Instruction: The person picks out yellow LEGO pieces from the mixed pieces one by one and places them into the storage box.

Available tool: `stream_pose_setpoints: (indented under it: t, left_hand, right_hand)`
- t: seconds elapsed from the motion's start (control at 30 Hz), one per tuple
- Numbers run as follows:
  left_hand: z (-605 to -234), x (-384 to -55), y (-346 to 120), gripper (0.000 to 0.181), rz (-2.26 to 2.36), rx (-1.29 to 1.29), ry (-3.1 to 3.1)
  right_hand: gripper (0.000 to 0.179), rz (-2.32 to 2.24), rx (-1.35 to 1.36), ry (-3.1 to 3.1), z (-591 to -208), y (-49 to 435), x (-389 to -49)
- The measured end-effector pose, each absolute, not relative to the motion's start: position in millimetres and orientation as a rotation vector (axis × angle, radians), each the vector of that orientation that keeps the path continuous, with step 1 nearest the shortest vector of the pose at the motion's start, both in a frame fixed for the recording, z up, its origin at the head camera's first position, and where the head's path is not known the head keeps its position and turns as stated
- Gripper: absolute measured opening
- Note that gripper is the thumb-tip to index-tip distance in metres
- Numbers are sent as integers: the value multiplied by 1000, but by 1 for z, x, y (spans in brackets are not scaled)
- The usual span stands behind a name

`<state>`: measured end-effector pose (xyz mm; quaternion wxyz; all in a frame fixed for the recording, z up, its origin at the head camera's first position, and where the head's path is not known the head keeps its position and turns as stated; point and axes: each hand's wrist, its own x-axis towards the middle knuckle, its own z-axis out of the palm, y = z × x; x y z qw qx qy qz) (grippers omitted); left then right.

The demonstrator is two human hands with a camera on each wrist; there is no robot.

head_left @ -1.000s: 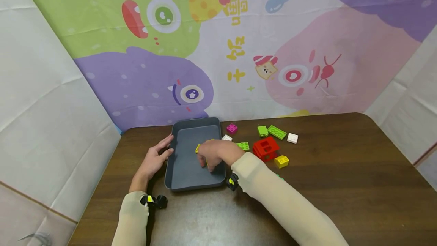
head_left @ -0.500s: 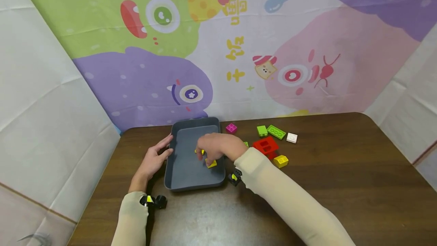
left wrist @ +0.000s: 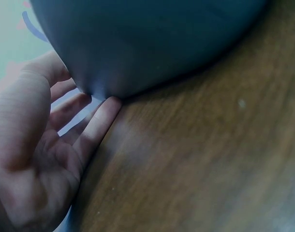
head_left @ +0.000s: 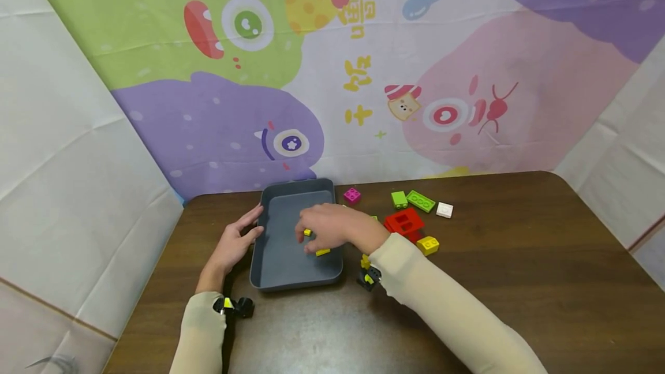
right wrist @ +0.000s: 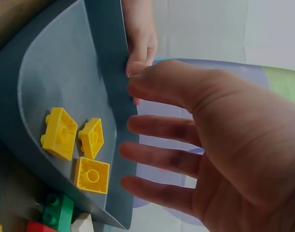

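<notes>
A dark grey tray (head_left: 275,267) lies on the table. My left hand (head_left: 232,245) rests on its left side; in the left wrist view, the fingertips of this left hand (left wrist: 46,125) touch the tray's outer wall (left wrist: 138,53). My right hand (head_left: 327,227) hovers over the tray, fingers spread and holding nothing, as the right wrist view shows of the hand (right wrist: 210,140). Inside the tray, near its right side, lie a yellow brick (right wrist: 59,133), a smaller yellow brick (right wrist: 92,137) and another yellow brick (right wrist: 92,175), partly hidden by the right hand in the head view.
Right of the tray lie a magenta brick (head_left: 352,195), a light green brick (head_left: 399,199), a long green brick (head_left: 421,201), a white brick (head_left: 444,209), a red window-like piece (head_left: 405,222) and a yellow brick (head_left: 428,245). A printed cloth (head_left: 363,149) hangs behind the table.
My right hand has come up off the yellow bricks and shifted slightly right, its fingers loosening. The bricks stay in the tray. My left hand has not moved.
</notes>
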<state>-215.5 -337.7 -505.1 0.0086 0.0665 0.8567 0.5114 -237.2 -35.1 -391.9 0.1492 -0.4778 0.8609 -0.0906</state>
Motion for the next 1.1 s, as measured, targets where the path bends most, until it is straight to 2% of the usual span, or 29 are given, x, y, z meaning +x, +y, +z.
stream_pose_setpoints:
  t: [0.7, 1.1]
  left_hand:
    - [-504, -216, -338, 58, 1608, 208, 2667]
    - [-504, -216, -337, 59, 1631, 204, 2652]
  right_hand:
    - [25, -292, -1400, 2534, -389, 2, -214]
    - [26, -337, -1292, 2580, -394, 32, -218]
